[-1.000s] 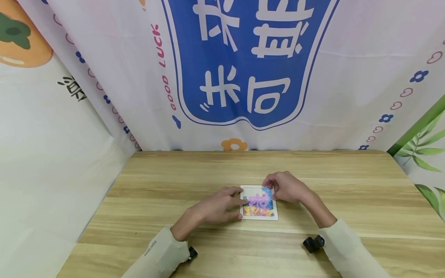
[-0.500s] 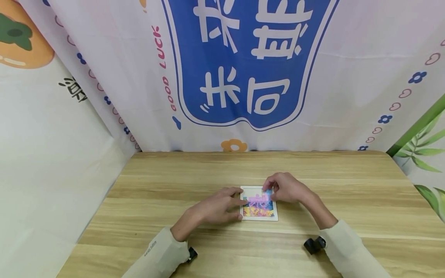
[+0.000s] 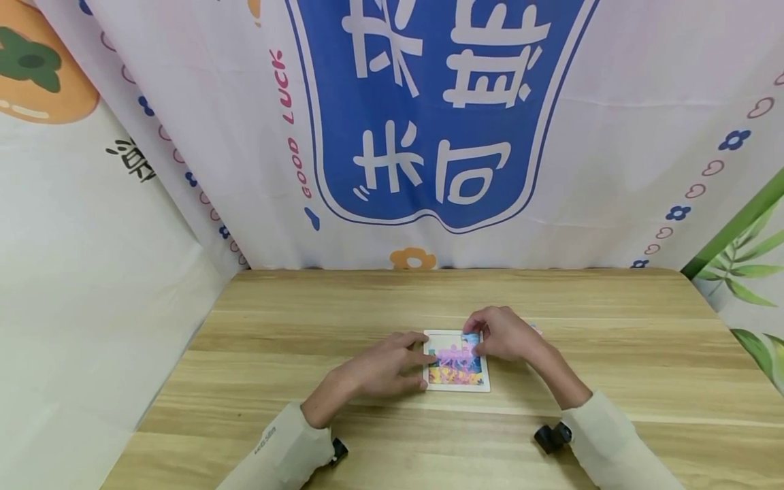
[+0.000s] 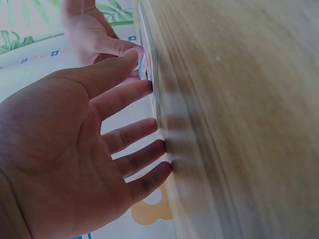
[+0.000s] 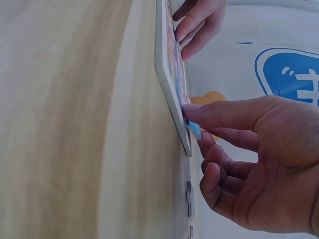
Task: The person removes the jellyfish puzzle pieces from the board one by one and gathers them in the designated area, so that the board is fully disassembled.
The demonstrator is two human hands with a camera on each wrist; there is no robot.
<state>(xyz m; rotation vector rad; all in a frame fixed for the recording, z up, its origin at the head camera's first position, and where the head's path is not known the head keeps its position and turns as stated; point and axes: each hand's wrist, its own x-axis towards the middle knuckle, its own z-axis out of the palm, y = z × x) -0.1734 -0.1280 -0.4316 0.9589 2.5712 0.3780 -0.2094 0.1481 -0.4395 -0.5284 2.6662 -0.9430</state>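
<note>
A small jigsaw puzzle point(image 3: 456, 376) in a white frame lies flat on the table, its picture pink, yellow and blue. The upper left part of the frame shows a bare pale base. My left hand point(image 3: 387, 366) rests with spread, fairly straight fingers on the frame's left edge; the left wrist view shows the palm and fingertips. At the upper right corner, my right hand point(image 3: 503, 333) pinches a light blue puzzle piece point(image 5: 194, 130) between thumb and index finger. That piece stands tilted against the puzzle's surface in the right wrist view.
Loose puzzle pieces point(image 5: 190, 199) lie on the wooden table point(image 3: 343, 299) beyond the frame, mostly hidden behind the right hand in the head view. A printed cloth point(image 3: 612, 170) hangs behind the table's back edge. Black wrist cameras point(image 3: 551, 437) sit at both cuffs.
My right thumb and fingers have shifted slightly inward over the frame's upper right corner. A loose piece now shows past the right wrist. My left hand stays in place.
</note>
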